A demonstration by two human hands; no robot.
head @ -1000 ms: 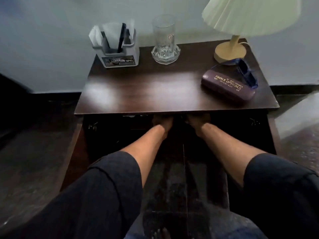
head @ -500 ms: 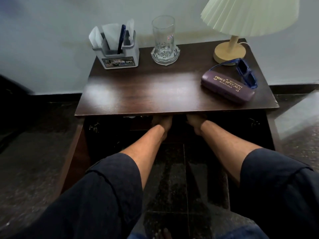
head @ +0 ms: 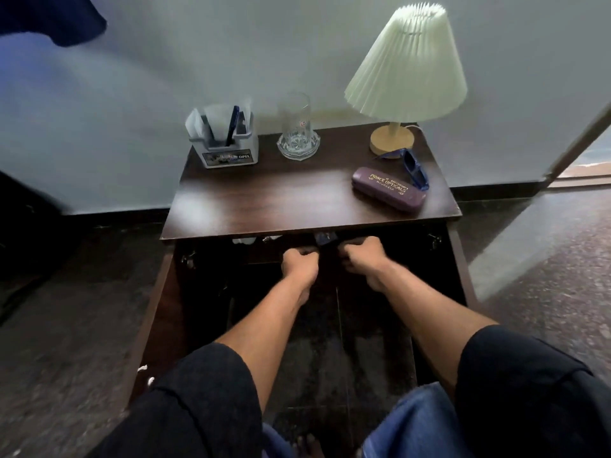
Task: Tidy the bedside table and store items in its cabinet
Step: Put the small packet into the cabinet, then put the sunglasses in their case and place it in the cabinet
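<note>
The dark wooden bedside table (head: 264,206) has both cabinet doors swung open below its top. My left hand (head: 299,263) and my right hand (head: 362,255) are at the cabinet mouth just under the top's front edge, fingers curled shut, close together. A small dark blue item (head: 325,240) shows between and just behind them. I cannot tell whether either hand grips it. The cabinet inside is dark, with something white (head: 244,240) at its upper left. A purple glasses case (head: 388,189) and blue sunglasses (head: 416,167) lie on the top at the right.
At the back of the top stand a white holder (head: 228,150) with pens and tissues, a clear glass (head: 298,128) and a pleated-shade lamp (head: 408,67). The left door (head: 153,312) and right door (head: 460,262) jut out over the dark tiled floor. My knees are low in view.
My head has pulled back and up, so the table looks smaller. Both hands have come out from under the top's edge and now show as closed fists.
</note>
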